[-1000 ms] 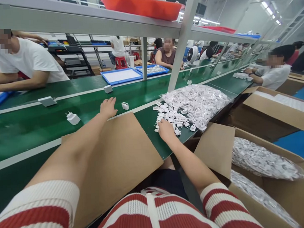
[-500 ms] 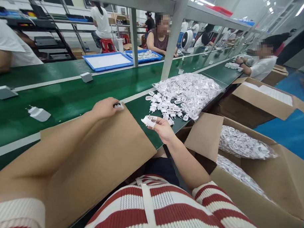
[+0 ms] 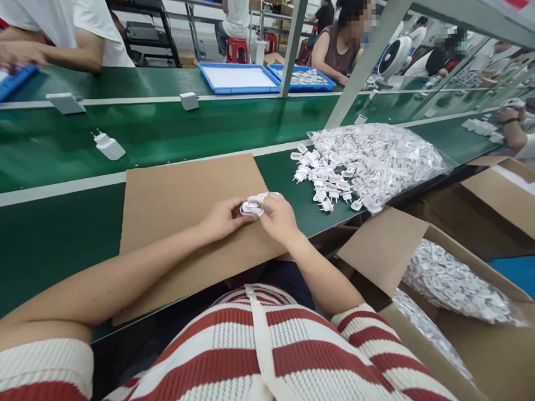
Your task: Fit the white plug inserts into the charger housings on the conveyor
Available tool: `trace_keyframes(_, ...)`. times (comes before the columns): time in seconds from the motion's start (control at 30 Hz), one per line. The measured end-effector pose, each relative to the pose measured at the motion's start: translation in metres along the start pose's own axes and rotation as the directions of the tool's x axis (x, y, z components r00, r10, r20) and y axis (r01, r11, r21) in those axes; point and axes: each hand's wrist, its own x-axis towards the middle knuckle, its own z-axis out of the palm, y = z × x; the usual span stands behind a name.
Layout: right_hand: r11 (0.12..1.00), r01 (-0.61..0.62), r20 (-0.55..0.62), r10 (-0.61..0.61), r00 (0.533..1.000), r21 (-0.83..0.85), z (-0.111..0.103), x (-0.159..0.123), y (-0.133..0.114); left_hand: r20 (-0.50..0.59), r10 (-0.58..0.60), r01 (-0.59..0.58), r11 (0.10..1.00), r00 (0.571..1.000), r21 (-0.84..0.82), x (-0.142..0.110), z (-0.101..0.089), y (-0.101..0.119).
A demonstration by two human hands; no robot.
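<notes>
Over the cardboard sheet (image 3: 192, 185), my two hands meet in front of me. My left hand (image 3: 222, 219) is closed around a white plastic charger housing (image 3: 251, 208). Against it, my right hand (image 3: 278, 216) pinches a white plug piece (image 3: 259, 197), mostly covered by the fingers. Whether the two parts are joined I cannot tell. Right of my hands lie loose white plug pieces (image 3: 322, 178) with metal pins, spilling from a clear plastic bag (image 3: 380, 155) full of them.
A green conveyor belt (image 3: 160, 131) runs behind the sheet, carrying a white charger (image 3: 110, 146) and several others. Open cardboard boxes (image 3: 385, 249) with bagged parts stand at my right. Co-workers sit across the belt near blue trays (image 3: 241, 91). A metal post (image 3: 368, 62) rises behind the bag.
My left hand has come back from the sheet's far edge, and my right hand has moved the plug piece to it. Both parts now touch or nearly touch. The view has turned right.
</notes>
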Motion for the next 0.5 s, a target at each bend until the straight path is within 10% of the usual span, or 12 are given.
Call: trace_keyframes(0.5, 0.98, 0.012, 0.09, 0.006, 0.996, -0.2, 0.0, 0.007, -0.008, 0.025, 0.06, -0.063, 0.991, 0.998, 0.117, -0.002, -0.005, 0.012)
